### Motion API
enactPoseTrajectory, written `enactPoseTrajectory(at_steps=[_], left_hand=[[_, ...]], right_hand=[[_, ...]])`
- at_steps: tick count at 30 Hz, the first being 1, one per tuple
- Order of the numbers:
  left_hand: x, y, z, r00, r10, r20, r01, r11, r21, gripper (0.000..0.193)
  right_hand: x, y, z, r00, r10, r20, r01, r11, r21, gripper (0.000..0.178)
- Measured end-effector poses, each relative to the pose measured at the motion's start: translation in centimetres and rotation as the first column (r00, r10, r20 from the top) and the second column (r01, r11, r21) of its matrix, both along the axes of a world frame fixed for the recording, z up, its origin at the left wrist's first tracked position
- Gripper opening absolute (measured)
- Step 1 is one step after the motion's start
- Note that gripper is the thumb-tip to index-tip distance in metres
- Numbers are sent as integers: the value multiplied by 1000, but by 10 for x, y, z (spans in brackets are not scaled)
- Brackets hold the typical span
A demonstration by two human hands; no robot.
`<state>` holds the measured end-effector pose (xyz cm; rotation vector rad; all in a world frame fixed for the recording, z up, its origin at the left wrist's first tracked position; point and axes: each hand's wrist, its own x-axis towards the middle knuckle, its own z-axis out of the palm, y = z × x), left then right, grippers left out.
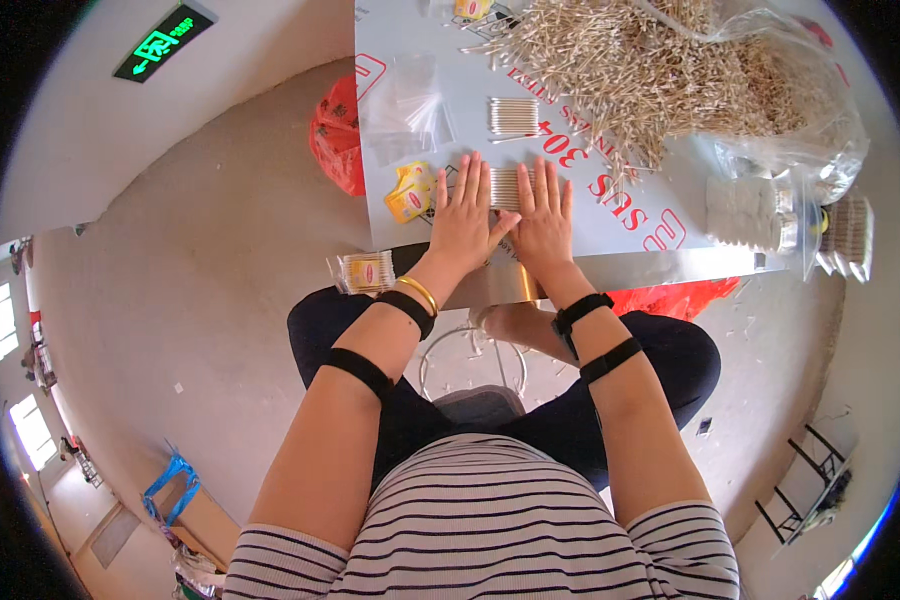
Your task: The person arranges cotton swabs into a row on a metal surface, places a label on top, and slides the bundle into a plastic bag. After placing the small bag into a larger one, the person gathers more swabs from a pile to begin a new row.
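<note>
A neat row of cotton swabs (511,188) lies on the table close to its near edge. My left hand (458,220) rests flat at the row's left end, fingers stretched out. Against the right end lies my right hand (546,222), also flat with fingers extended. The two thumbs come together just below the row and hide its lower part. Just beyond my fingertips is a second row of cotton swabs (514,117). Yellow printed cards (408,192) lie left of my left hand, below a stack of clear plastic bags (405,105).
A big heap of loose cotton swabs (650,80) spills from a clear bag at the far right of the table (620,235). White stacked packs (745,212) stand at the right edge. A filled swab pack (362,271) sits at the left front corner, near a red bag (338,135).
</note>
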<state>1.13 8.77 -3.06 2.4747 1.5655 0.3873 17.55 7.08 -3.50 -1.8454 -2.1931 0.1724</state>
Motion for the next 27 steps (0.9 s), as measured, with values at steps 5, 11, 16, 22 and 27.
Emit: enactPoseTrajectory(at_steps=[5,11,16,22,27], left_hand=[[-32,-16,32,935,211,285,-200,977,-67,79],[-156,-91,15,701,588,404,-586,798,-143,60],[-179,-117,-5,539,704,463,-650,697,-302,66],[-175,-99,-25,441,753,488,-607,651,-455,56],[-169,-87,-47,304,810,502,-544,580,-606,61]], right_hand=[[-1,-4,2,1000,-8,-16,8,999,-43,82],[-24,-29,5,993,98,-70,-99,995,-5,81],[-64,-64,6,973,207,-104,-211,977,-35,85],[-104,-85,6,976,190,-105,-195,980,-40,91],[-114,-91,4,980,169,-101,-175,984,-45,91]])
